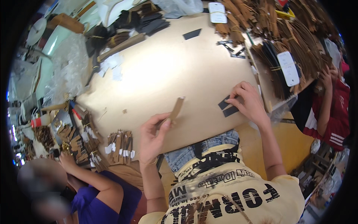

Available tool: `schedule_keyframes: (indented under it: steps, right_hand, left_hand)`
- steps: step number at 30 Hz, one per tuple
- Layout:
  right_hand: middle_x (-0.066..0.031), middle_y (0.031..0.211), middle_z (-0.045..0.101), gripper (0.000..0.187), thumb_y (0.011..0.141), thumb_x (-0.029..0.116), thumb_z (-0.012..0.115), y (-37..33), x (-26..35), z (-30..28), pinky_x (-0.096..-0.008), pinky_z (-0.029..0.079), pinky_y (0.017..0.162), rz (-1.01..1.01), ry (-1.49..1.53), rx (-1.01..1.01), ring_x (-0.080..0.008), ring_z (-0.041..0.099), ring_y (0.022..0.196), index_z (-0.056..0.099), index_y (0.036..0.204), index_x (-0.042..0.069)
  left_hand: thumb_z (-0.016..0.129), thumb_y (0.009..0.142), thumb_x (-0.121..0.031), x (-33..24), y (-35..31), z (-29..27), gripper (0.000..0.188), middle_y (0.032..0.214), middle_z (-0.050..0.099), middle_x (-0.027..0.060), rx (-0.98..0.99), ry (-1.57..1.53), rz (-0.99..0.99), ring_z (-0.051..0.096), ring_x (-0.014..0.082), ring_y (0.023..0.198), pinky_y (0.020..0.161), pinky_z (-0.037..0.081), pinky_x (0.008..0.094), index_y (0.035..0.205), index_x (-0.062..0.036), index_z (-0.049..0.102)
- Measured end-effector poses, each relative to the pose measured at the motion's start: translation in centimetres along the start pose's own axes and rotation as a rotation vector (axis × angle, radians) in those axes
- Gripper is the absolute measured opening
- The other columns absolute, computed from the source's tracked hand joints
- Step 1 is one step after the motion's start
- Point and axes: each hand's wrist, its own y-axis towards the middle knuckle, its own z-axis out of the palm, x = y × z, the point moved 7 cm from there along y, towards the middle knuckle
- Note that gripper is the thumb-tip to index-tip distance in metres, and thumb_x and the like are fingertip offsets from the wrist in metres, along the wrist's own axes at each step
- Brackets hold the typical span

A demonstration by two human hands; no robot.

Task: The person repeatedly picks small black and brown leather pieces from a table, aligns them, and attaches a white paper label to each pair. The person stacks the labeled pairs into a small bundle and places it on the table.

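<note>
Between the thumb and fingers of my left hand (pixel 153 135) is a narrow brown strip (pixel 176 109), probably leather, held upright above the table (pixel 197 80). My right hand (pixel 249 102) is over the right part of the tabletop, its thumb and fingertips closed at the edge of a small black strip (pixel 223 103). Just below that strip lies a second black strip (pixel 230 111), flat on the table. Whether the right fingertips have lifted the black strip at all is hard to make out.
A loose black piece (pixel 192 34) and small dark scraps (pixel 233 49) lie farther back. Bundled brown strips (pixel 298 41) crowd the right side; tagged brown strips (pixel 120 146) lie at the left. Clear plastic (pixel 67 71) sits far left. People work on both sides.
</note>
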Motion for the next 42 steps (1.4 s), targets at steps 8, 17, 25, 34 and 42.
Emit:
schedule_keyframes:
  steps: [8,17,25,34,42]
  right_hand:
    - [-0.0086,0.092,0.060,0.029,0.080,0.013,0.079,-0.7,1.8,0.4,-0.0358,0.047,0.078,0.016,-0.096,-0.221,-0.0257,0.059,0.083,0.066,0.105,0.006]
    - [-0.0063,0.086,0.066,0.017,0.083,0.020,0.078,2.1,2.4,3.6,-0.0382,0.047,0.076,0.210,0.534,-0.069,-0.0242,0.062,0.074,0.073,0.091,0.006]
    - [-0.0072,0.109,0.068,0.031,0.094,0.033,0.068,6.0,4.1,1.8,-0.0361,0.046,0.098,0.067,0.572,-0.192,-0.0209,0.063,0.107,0.073,0.104,0.004]
    - [-0.0036,0.094,0.070,0.022,0.088,0.016,0.076,3.9,5.6,3.2,-0.0286,0.051,0.080,0.014,0.697,0.464,-0.0126,0.064,0.087,0.069,0.102,0.001]
    - [-0.0046,0.088,0.068,0.020,0.085,0.010,0.076,6.8,6.1,4.1,-0.0269,0.051,0.077,0.002,0.549,0.441,-0.0110,0.062,0.083,0.066,0.098,-0.001]
  left_hand:
    - [0.065,0.097,-0.009,-0.7,0.2,1.0,0.024,0.096,0.069,0.0063,0.101,-0.179,-0.004,0.062,0.0126,0.090,0.085,0.050,0.0288,0.117,0.0040,0.067]
    - [0.059,0.095,0.003,-1.0,0.5,1.3,0.028,0.110,0.060,0.0070,0.119,-0.231,0.027,0.059,0.0146,0.097,0.088,0.050,0.0296,0.122,0.0032,0.065]
    - [0.060,0.093,0.008,-2.2,1.4,4.0,0.031,0.108,0.055,0.0074,0.230,-0.148,0.020,0.058,0.0139,0.097,0.087,0.052,0.0284,0.123,0.0042,0.064]
    - [0.067,0.092,0.003,0.3,2.2,6.0,0.020,0.101,0.067,0.0089,0.019,-0.259,-0.052,0.066,0.0132,0.095,0.081,0.055,0.0244,0.110,0.0066,0.063]
    - [0.070,0.092,-0.002,1.8,1.8,5.0,0.019,0.095,0.070,0.0093,-0.214,-0.039,-0.158,0.068,0.0109,0.082,0.073,0.055,0.0219,0.108,0.0075,0.064]
